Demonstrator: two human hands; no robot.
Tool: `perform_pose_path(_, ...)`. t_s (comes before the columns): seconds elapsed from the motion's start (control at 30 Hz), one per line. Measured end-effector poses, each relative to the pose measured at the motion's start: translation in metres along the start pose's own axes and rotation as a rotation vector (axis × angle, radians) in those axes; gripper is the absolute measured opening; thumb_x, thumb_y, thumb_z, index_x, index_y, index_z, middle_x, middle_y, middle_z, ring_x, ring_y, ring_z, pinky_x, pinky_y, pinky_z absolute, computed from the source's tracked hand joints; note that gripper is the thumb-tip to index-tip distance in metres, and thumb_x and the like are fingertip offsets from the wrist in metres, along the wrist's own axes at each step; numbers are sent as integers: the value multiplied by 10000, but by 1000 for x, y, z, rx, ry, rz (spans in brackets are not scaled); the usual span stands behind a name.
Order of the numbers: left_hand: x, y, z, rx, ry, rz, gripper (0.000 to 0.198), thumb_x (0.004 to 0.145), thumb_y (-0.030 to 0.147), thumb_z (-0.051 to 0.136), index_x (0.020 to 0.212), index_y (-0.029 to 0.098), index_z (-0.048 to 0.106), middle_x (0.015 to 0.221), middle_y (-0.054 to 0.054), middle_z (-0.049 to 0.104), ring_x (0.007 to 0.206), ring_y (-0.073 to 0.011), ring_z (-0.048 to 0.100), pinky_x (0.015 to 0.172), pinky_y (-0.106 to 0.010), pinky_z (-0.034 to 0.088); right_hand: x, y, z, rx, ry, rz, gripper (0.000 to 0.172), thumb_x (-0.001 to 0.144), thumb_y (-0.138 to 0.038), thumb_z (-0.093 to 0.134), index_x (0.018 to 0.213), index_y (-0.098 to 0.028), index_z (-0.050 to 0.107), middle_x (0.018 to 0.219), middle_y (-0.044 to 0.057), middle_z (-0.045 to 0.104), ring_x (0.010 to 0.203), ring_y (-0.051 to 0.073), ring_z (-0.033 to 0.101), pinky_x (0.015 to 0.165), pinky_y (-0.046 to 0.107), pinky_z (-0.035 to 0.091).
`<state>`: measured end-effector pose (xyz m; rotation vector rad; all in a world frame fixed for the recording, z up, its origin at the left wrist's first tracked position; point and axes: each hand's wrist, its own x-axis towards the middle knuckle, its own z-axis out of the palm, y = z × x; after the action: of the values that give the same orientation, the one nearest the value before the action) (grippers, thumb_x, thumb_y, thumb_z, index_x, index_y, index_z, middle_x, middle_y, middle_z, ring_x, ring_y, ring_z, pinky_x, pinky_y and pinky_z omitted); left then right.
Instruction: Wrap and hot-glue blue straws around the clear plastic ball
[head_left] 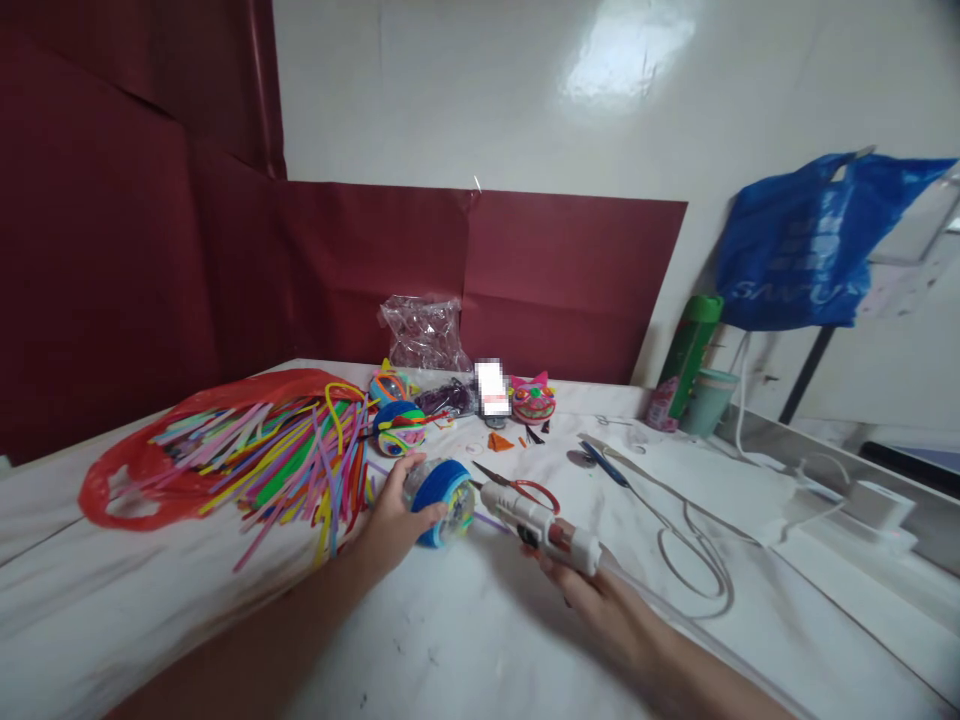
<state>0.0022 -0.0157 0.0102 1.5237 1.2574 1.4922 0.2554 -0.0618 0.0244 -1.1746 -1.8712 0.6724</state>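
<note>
My left hand [397,515] grips a clear plastic bottle piece [442,500] wrapped with blue pipe cleaners, holding it on its side just over the table. In my right hand [581,575] is a white glue gun [529,515], its nozzle pointing left, close to the bottle piece. A glue stick trails out of the gun's back end toward my forearm. Just behind the nozzle lie scissors [536,490] with red handles, partly covered by the gun. Several bright pipe cleaners [292,465] spread from a red plastic bag [127,500] left of my left hand.
Decorated bottle crafts [397,430] and a pink cat-eared one [533,400] stand at the back. Orange scraps [498,442] lie near them. A blue-handled tool [604,463], a looped white cable [697,570], a green spray can [686,360] and a cup [709,402] are at right.
</note>
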Motion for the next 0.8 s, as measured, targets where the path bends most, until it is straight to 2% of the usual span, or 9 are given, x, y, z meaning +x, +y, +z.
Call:
perform_pose_path(0.1,2,-3,3,-16,-19,-18,622,623,237,690,1207,209,480,1183,-93,564,1083,-272,552,918,-394,433,-5,-5,0,14,-41,-75,194,776,-334,463,757,-199,601,718,39,642,686,207,597,622,288,505)
perform_pose_path(0.2,2,-1,7,-26,-45,-31,605,626,227,680,1198,209,482,1135,-84,592,1036,-260,575,890,-384,454,-8,-6,-5,9,-61,-80,192,781,-314,457,754,-194,603,690,34,625,652,194,576,589,273,492)
perform_pose_path(0.43,1,1,11,-1,-62,-59,625,635,241,685,1214,217,451,1125,-77,576,1017,-250,573,878,-377,461,-7,-6,-6,24,-136,-67,184,814,-296,432,799,-195,585,694,15,592,645,170,556,582,253,469)
perform_pose_path(0.63,2,2,11,23,-54,-43,657,606,243,703,1218,206,467,1157,-81,573,1053,-261,565,896,-373,449,-6,1,-3,30,-150,-84,143,836,-271,434,814,-198,555,748,26,605,692,179,566,607,263,466)
perform_pose_path(0.8,3,2,11,39,-55,-17,648,593,259,715,1193,198,480,1118,-84,595,1010,-258,582,872,-371,460,-7,3,-2,36,-168,-93,141,858,-272,434,819,-197,547,750,13,590,687,164,551,619,251,461)
